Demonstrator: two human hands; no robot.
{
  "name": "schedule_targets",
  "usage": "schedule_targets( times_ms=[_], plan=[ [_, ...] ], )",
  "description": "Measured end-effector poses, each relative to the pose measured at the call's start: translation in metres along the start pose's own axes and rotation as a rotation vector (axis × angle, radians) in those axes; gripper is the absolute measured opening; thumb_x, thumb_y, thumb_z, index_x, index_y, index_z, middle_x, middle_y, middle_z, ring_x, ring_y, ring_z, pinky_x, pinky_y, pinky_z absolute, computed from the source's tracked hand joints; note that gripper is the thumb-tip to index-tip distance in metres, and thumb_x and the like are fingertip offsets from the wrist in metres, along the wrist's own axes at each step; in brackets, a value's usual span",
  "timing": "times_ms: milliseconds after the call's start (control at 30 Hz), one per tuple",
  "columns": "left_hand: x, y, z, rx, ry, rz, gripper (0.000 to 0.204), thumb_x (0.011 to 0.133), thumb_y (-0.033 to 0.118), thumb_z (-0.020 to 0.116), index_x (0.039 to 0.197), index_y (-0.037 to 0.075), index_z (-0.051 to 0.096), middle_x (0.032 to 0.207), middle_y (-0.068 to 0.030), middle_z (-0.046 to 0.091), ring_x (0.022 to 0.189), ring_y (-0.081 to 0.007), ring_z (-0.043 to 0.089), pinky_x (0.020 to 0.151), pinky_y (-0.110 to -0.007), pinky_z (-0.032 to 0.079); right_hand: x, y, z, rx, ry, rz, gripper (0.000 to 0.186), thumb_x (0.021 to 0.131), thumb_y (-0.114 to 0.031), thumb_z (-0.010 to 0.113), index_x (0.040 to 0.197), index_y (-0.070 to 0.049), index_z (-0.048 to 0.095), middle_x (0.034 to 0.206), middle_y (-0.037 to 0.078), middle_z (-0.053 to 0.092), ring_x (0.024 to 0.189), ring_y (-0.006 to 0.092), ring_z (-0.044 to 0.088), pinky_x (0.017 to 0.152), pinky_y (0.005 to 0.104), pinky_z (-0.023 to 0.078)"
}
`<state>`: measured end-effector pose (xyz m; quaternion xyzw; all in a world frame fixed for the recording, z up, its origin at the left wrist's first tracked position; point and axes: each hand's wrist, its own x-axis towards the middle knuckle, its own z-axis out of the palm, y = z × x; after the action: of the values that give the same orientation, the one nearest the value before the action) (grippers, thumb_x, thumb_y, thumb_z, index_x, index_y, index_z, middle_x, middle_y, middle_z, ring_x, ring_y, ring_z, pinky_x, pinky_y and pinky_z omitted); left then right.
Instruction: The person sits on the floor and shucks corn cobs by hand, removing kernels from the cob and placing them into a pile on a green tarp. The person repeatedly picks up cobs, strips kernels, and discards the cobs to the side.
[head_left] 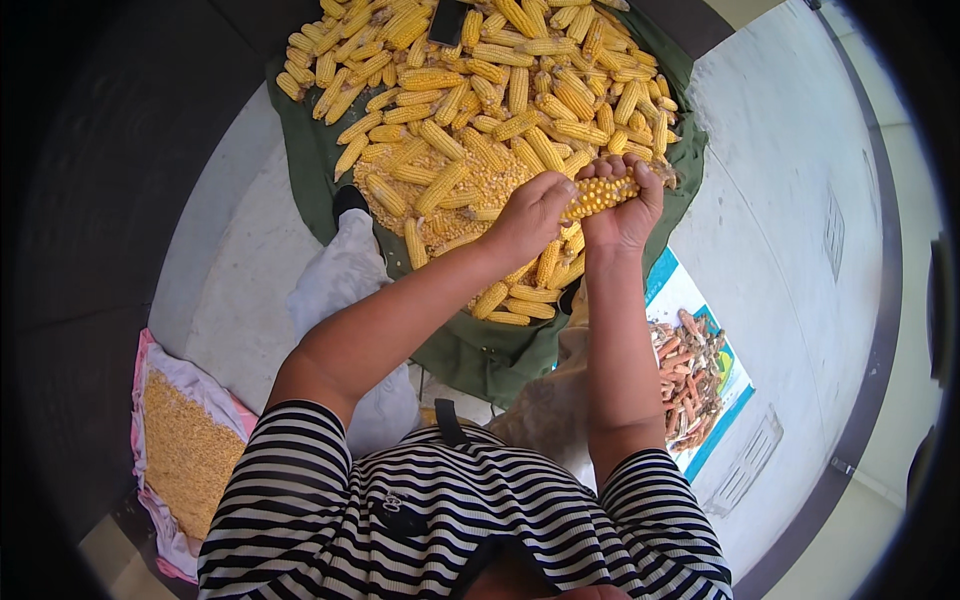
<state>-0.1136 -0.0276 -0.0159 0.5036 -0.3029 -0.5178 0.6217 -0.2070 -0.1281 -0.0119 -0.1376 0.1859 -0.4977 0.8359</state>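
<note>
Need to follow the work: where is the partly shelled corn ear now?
In the head view, right of centre, the corn ear is held between the left hand and right hand, over the corn pile.

This place is looking like a farming home's yard or workroom. On the pale floor (780, 210), corn cobs (518, 90) are covering a green cloth (308, 165), loose kernels (190, 450) are resting on a pink-edged sheet (192, 382), and bare cobs (685, 385) are lying on a blue-and-white mat (678, 292).
</note>
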Motion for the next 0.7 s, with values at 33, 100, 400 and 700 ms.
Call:
schedule_targets(
  times_ms=[33,100,400,700],
  plan=[
    [-0.001,-0.003,0.001,0.012,0.043,0.029,0.027,0.098,0.031,0.046,0.102,0.006,0.054,0.075,0.0006,0.047,0.054,-0.0056,0.039,0.049,-0.02,0.035,0.0,0.001,-0.001,-0.005,0.001,0.001,0.01,0.078,-0.017,0.06,0.083,-0.01,0.055,0.072,0.004,0.052,0.068,0.0217,0.051,0.072,0.0395,0.047],
    [-0.007,0.006,0.004,-0.129,0.055,-0.113,0.024,0.097,0.028,0.045,0.101,0.006,0.054,0.076,-0.0009,0.049,0.055,-0.0068,0.041,0.048,-0.021,0.034,-0.001,0.001,-0.001,-0.028,-0.01,-0.007,0.012,0.079,-0.017,0.061,0.085,-0.01,0.054,0.072,0.004,0.051,0.068,0.0217,0.05,0.07,0.0389,0.047],
    [0.004,-0.006,-0.016,-0.389,-0.006,-0.462,0.02,0.09,0.02,0.042,0.095,0.005,0.053,0.08,-0.0079,0.056,0.055,-0.0145,0.05,0.042,-0.024,0.032,-0.001,0.011,0.012,-0.295,-0.016,0.081,0.014,0.08,-0.012,0.059,0.092,-0.006,0.054,0.07,0.007,0.051,0.063,0.0216,0.052,0.06,0.0371,0.05],
    [-0.004,-0.006,-0.017,-0.266,-0.014,-0.495,0.022,0.09,0.018,0.038,0.091,0.003,0.054,0.081,-0.0117,0.061,0.051,-0.0164,0.053,0.038,-0.026,0.034,0.008,0.015,0.006,-0.38,0.156,0.299,0.013,0.079,-0.017,0.061,0.085,-0.007,0.054,0.069,0.007,0.054,0.062,0.021,0.056,0.057,0.0357,0.051]
  ],
)
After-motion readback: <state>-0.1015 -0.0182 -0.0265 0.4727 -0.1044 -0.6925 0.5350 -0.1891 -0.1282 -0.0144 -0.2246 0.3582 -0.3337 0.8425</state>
